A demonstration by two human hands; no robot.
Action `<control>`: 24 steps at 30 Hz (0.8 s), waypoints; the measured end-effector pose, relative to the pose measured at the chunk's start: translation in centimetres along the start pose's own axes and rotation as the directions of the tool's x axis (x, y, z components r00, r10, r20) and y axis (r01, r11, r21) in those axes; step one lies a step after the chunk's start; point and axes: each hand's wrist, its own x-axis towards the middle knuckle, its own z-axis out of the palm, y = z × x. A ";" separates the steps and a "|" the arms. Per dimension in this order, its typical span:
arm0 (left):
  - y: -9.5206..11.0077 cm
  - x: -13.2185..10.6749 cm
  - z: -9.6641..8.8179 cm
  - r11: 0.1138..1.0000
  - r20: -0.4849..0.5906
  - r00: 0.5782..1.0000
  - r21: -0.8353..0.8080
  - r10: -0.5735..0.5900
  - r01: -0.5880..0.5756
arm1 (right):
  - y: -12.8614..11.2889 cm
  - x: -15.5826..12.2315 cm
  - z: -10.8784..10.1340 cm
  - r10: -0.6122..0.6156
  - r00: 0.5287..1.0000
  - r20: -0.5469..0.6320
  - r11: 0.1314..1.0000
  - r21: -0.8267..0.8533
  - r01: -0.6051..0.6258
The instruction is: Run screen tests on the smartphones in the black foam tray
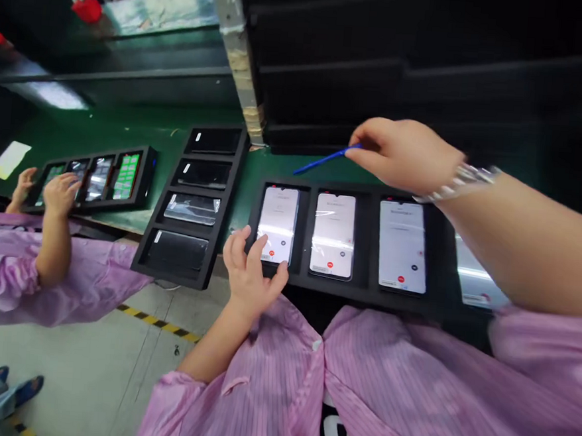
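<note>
Ref = front tray [367,250], black, on the green surface [172,130]; lit phones in it.

Far left of front tray: far tray [148,175], a co-worker's hands [59,194] at it. Leave that alone.

Just left of front tray: side tray [227,207], set at an angle, four slots with dark screens. Nothing on it needs the hands, I'd say.

Front tray's left end: left hand [250,268] over the lower end of the leftmost phone [278,214], fingers spread, thumb by its lower right corner. Can't tell if they press. I'd keep them on the frame, light, off the red button.

Behind front tray's left half: blue stick [325,160], slanting down-left from the right hand. Can't tell if its tip touches the surface. Second phone [333,231] sits in its slot below.

Above front tray's rear edge, right of the stick: right hand [395,152], fingers narrowed in a pinch on the stick's end. Choking up on it should give finer control.

Right half of front tray: third phone [402,246], then fourth phone [479,274], part hidden by the forearm. Bracelet [463,181] could scratch glass; keep that wrist high.
</note>
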 end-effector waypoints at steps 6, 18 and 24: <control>5.9 5.2 -0.9 0.872 0.299 0.883 -0.443 0.362 -0.207 | -0.2 -21.0 -4.2 -0.085 0.973 -0.216 0.847 0.498 0.184; 13.7 3.2 4.6 0.616 0.409 0.497 -0.690 0.765 -0.380 | 0.8 -27.5 5.4 -0.040 0.998 0.047 0.408 0.913 -0.026; 9.9 4.6 1.9 0.761 0.480 0.633 -0.580 0.607 -0.290 | 5.6 -29.7 2.0 0.344 0.910 -0.230 0.339 0.935 0.108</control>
